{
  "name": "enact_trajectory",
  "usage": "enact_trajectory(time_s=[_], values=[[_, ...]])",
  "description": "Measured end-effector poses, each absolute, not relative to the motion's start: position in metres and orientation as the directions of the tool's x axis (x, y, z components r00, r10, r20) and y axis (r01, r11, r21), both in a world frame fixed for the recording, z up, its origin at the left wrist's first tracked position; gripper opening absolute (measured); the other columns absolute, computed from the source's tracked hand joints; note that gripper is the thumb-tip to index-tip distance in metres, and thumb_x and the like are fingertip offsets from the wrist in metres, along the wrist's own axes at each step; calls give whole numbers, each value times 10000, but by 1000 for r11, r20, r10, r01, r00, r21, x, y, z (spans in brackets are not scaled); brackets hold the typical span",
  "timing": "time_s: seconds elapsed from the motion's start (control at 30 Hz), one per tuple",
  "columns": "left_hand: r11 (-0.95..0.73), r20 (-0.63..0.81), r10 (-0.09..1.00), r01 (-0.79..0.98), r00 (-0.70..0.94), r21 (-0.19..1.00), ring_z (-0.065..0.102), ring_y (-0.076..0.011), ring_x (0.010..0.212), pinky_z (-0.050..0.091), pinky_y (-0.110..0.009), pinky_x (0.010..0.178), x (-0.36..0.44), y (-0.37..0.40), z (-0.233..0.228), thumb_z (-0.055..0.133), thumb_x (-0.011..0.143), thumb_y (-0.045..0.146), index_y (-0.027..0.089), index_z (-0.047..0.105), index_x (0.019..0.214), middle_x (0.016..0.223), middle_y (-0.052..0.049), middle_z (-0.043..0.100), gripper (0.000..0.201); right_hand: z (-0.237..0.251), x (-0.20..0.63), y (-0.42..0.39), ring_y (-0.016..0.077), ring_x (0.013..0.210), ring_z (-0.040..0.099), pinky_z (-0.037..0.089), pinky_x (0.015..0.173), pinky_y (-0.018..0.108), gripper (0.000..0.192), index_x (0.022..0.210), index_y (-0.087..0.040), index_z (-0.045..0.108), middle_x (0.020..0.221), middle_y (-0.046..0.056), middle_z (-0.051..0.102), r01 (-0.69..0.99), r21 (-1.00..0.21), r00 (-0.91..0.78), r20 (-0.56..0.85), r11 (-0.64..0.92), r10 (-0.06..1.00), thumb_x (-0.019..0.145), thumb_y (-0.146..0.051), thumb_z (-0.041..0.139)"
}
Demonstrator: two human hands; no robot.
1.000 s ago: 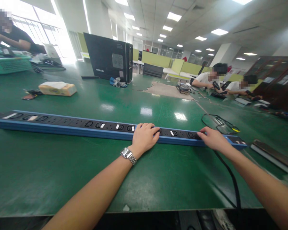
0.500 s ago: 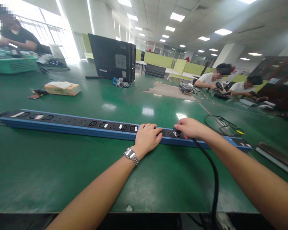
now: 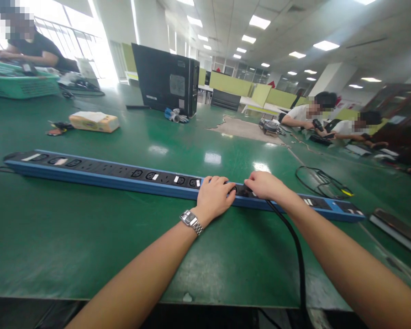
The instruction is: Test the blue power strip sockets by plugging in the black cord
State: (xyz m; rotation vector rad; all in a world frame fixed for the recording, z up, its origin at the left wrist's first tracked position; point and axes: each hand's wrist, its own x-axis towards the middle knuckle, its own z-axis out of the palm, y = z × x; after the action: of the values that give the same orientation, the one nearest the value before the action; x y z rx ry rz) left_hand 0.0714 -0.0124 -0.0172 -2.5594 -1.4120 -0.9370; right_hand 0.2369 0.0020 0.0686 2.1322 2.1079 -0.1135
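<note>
A long blue power strip with a black socket face lies across the green table. Over its upper side, right of centre, curls my left hand, fingers on the far edge and thumb near the sockets; a metal watch is on that wrist. My right hand is closed on a black power plug, which sits down against the socket face; how far it is in is hidden by my fingers. From the plug a thick black cable drops over the table's front edge.
Further back stand a computer tower, gloves and a tissue pack. A coiled cable lies beyond the strip's right end. A green basket is at far left. Other people sit at the left and right.
My right hand has moved slightly left and down with the plug, which is now against the sockets instead of tilted above them. My left hand stays on the strip.
</note>
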Motion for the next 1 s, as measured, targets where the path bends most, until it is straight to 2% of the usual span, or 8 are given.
enact_trajectory(time_s=[0.1,0.23,0.4,0.53,0.67,0.83,1.0], values=[[-574,564,743,777,361,258,555,-219,1059,372,-395,950,71,-14,-14,498,912,349,245,671,1116,1145,-54,663,287,65,224,-9,255,967,659,475,797,329,406,1077,-151,659,1067,170,692,994,90,59,-46,-55,997,904,-403,392],[-594,628,722,727,291,346,568,-208,971,418,-355,849,75,-27,-5,497,902,309,221,678,1021,1010,-54,677,234,63,213,-22,282,969,663,491,800,369,406,1098,-144,614,1052,181,685,993,75,95,-19,-94,995,917,-406,363],[-702,590,684,607,430,372,581,-157,702,412,-291,645,90,-50,-3,453,899,299,198,644,738,759,-44,672,269,61,227,-22,297,984,661,490,806,383,433,1129,-137,572,1053,181,684,994,31,103,-38,-102,994,941,-430,316],[-707,493,702,586,515,395,556,-155,576,338,-279,530,101,-59,-12,482,874,371,201,626,638,626,-35,650,325,61,236,-21,284,1019,651,481,829,374,475,1091,-137,596,1080,189,683,992,25,123,-99,-121,987,960,-442,256],[-710,455,702,582,547,397,564,-160,562,321,-277,516,103,-60,-15,500,863,370,202,642,634,628,-31,664,318,63,225,-20,283,987,659,482,832,387,468,1167,-124,569,1070,212,678,991,100,94,-35,-90,995,942,-454,326],[-707,432,707,586,560,396,569,-158,558,325,-276,515,101,-59,-13,495,872,372,199,671,654,620,-33,664,329,64,216,-16,291,1005,655,490,820,383,429,1099,-129,612,1089,204,679,991,104,94,-100,-84,991,927,-431,360],[-728,422,685,571,594,379,598,-169,582,354,-282,533,101,-59,-15,512,866,367,194,691,642,644,-40,688,335,61,217,-19,303,947,669,495,789,405,421,1141,-116,568,1050,212,681,990,120,70,-14,-68,997,931,-399,337]])
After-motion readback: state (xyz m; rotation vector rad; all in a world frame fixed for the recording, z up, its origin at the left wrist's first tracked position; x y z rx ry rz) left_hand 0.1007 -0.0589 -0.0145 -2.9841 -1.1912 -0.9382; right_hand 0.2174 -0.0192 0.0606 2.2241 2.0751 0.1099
